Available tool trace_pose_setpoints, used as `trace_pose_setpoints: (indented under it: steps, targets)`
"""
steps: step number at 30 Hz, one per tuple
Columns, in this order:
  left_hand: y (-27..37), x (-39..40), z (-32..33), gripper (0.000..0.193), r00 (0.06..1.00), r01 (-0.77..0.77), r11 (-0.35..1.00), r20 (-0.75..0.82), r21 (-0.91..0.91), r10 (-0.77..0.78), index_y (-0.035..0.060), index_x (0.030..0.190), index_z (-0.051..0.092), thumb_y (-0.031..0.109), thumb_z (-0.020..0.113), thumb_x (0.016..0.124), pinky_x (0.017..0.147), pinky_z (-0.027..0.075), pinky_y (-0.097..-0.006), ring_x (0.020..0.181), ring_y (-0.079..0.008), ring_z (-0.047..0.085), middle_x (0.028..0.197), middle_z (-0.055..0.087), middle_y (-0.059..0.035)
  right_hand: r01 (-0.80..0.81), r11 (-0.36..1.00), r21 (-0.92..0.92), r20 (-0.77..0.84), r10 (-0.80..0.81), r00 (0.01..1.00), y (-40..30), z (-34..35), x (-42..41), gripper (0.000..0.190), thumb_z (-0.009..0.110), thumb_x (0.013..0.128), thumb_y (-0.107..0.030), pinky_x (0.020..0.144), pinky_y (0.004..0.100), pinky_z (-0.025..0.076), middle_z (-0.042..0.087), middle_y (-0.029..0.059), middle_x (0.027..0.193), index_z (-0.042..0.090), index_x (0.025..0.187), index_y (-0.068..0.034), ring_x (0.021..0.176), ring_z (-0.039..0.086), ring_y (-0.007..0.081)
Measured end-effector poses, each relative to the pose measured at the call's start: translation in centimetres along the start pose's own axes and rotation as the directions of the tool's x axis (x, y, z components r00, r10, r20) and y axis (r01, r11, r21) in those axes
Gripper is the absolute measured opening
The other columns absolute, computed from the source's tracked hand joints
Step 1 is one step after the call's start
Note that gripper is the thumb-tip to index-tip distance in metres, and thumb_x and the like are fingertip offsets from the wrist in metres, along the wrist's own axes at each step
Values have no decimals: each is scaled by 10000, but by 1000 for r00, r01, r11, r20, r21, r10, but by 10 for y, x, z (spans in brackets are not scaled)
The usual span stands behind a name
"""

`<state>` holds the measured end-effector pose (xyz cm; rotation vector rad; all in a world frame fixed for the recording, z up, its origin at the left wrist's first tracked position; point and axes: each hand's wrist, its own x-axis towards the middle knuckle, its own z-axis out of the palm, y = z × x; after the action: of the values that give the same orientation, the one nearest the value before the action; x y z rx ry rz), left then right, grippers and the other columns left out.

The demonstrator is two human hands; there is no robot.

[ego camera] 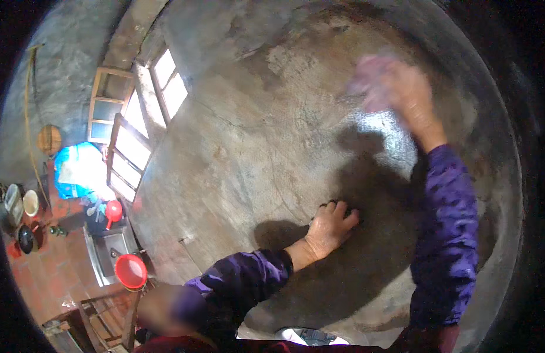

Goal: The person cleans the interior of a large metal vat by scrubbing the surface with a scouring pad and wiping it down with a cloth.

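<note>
Before me spreads a mottled grey-brown wall of bare plaster or concrete, with cracks and stains. My right hand, blurred, presses a pink cloth against its upper right part. Just below the cloth, a patch of the surface shines brightly. My left hand rests lower on the wall, near the middle, its fingers bent and spread; I see nothing held in it. Both arms wear purple patterned sleeves. A dark shadow of head and arms falls across the wall between the hands.
At left are window panes in wooden frames and a blue-and-white bag. Lower down are a metal sink, a red basin, a red ladle and a wooden frame. Several bowls stand at the far left.
</note>
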<state>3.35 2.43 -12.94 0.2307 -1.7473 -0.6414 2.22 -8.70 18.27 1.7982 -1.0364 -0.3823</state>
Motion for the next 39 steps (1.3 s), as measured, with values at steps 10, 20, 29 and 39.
trace_pose_setpoints:
  steps: [10, 20, 29, 39]
  targets:
    - [2, -10, 87, 310, 975, 14, 740, -157, -672, -160, 149, 1113, 589, 237, 527, 821, 683, 454, -385, 821, -246, 550, 1002, 568, -86, -208, 914, -349, -249, 124, 961, -8, 92, 100, 288, 642, 791, -245, 736, 484, 524, 599, 107, 1061, 617, 1026, -82, 863, 625, 334]
    - [-5, -6, 11, 376, 988, 150, 778, 69, -610, -136, 97, 1228, 520, 176, 558, 862, 894, 438, -401, 1038, -254, 504, 1161, 510, -97, 345, 937, -63, 165, -331, 929, -172, 146, 23, 176, 614, 768, -224, 804, 406, 469, 603, 24, 1108, 684, 917, -158, 989, 565, 242]
    - [11, 11, -4, 439, 997, -69, 998, -39, -12, 69, 150, 1118, 567, 184, 691, 698, 743, 449, -415, 924, -311, 499, 990, 454, -135, -303, 919, -252, 1, 314, 950, 36, -49, -5, 334, 604, 786, -211, 910, 468, 399, 533, 142, 1195, 637, 1101, -103, 1132, 455, 367]
    - [-34, 26, -24, 442, 997, -36, 994, -62, 107, 42, 87, 1034, 486, 335, 719, 752, 594, 524, -446, 753, -346, 627, 984, 507, -143, -380, 922, 71, 296, 345, 891, -34, -151, -274, 323, 640, 805, -121, 851, 410, 432, 577, 127, 1133, 598, 1120, -65, 997, 522, 328]
